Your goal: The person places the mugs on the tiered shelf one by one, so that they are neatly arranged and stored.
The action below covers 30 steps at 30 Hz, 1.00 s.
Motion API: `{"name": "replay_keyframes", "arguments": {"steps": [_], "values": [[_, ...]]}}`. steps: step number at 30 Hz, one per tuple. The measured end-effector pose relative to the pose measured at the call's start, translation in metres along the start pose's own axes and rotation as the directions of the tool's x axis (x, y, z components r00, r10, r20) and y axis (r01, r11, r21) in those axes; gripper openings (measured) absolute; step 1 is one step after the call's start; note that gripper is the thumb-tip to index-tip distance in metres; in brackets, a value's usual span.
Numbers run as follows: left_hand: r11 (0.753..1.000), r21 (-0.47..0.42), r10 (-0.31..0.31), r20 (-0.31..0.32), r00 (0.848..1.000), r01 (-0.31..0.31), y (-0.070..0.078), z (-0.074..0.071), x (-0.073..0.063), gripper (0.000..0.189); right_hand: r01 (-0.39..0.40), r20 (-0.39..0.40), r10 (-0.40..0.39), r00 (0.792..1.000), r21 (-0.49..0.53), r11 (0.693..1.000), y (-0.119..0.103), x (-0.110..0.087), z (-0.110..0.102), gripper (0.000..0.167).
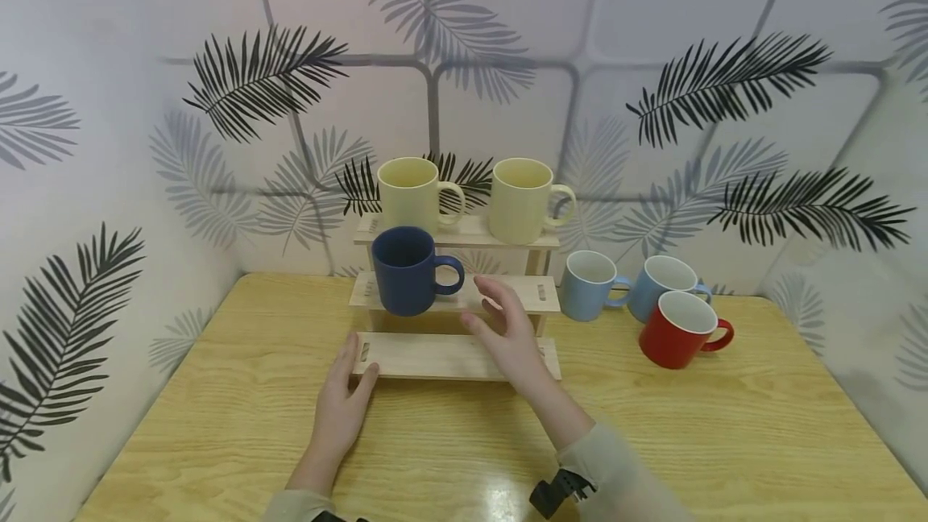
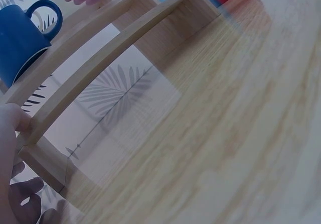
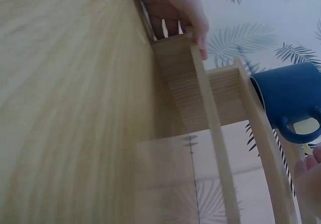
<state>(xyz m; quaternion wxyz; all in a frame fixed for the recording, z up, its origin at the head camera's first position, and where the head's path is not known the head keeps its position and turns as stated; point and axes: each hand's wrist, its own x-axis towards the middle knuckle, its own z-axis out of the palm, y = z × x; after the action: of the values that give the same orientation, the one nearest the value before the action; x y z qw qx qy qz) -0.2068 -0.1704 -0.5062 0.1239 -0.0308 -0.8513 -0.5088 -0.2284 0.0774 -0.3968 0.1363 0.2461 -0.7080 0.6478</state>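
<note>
A three-tier wooden rack stands at the back of the table. Its lowest step's left end is gripped by my left hand, thumb on the front edge and fingers at the side panel. On the left of the middle step sits a dark blue mug, handle pointing right. My right hand hovers over the right part of the rack, fingers spread, holding nothing, a little right of that handle. Two pale yellow mugs stand on the top step, one left and one right.
Right of the rack, two light blue mugs, one nearer the rack and one behind, stand on the wooden table. A red mug is in front of the second. A leaf-patterned backdrop rises behind and at both sides.
</note>
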Motion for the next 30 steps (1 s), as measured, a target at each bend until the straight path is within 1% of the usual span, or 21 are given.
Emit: {"name": "replay_keyframes", "arguments": {"steps": [5, 7, 11, 14, 16, 19, 22, 25, 28, 30], "values": [[1.0, 0.008, 0.009, -0.006, 1.0, -0.009, 0.0, 0.001, 0.0, 0.066, 0.035, -0.001, -0.036, 0.999, -0.046, 0.998, 0.021, -0.017, -0.012, 0.048], [1.0, 0.01, 0.013, -0.017, 1.0, -0.013, 0.0, 0.001, -0.001, 0.066, 0.035, 0.0, -0.035, 0.999, -0.058, 0.998, 0.03, -0.023, -0.019, 0.048], [1.0, 0.018, 0.013, -0.024, 1.0, -0.012, -0.001, 0.001, -0.001, 0.066, 0.027, -0.001, -0.028, 1.0, -0.082, 0.996, 0.034, -0.033, -0.035, 0.045], [1.0, 0.028, 0.011, -0.013, 1.0, -0.01, -0.001, 0.001, 0.0, 0.066, 0.011, 0.001, -0.011, 1.0, -0.095, 0.995, 0.036, -0.041, -0.049, 0.045], [1.0, 0.03, 0.01, -0.008, 1.0, -0.01, 0.0, 0.001, 0.0, 0.066, 0.001, -0.007, -0.002, 1.0, -0.13, 0.991, 0.038, -0.046, -0.06, 0.045], [1.0, 0.025, 0.004, -0.006, 1.0, -0.004, 0.001, 0.001, -0.001, 0.066, -0.026, -0.026, 0.021, 0.999, -0.21, 0.977, 0.038, -0.053, -0.075, 0.043], [1.0, 0.027, 0.0, -0.006, 1.0, 0.001, 0.001, 0.001, -0.001, 0.065, -0.046, -0.053, 0.031, 0.998, -0.306, 0.951, 0.039, -0.059, -0.091, 0.041], [0.999, 0.033, -0.004, -0.003, 1.0, 0.004, 0.002, 0.0, -0.001, 0.066, -0.056, -0.07, 0.033, 0.997, -0.356, 0.933, 0.042, -0.064, -0.106, 0.038], [0.999, 0.038, 0.002, -0.002, 1.0, -0.002, 0.001, 0.0, -0.001, 0.066, -0.038, -0.077, 0.007, 0.997, -0.406, 0.913, 0.044, -0.068, -0.12, 0.037], [0.999, 0.036, 0.006, 0.0, 1.0, -0.006, 0.0, 0.001, 0.0, 0.066, -0.023, -0.09, -0.021, 0.996, -0.456, 0.889, 0.043, -0.07, -0.128, 0.036]]}}
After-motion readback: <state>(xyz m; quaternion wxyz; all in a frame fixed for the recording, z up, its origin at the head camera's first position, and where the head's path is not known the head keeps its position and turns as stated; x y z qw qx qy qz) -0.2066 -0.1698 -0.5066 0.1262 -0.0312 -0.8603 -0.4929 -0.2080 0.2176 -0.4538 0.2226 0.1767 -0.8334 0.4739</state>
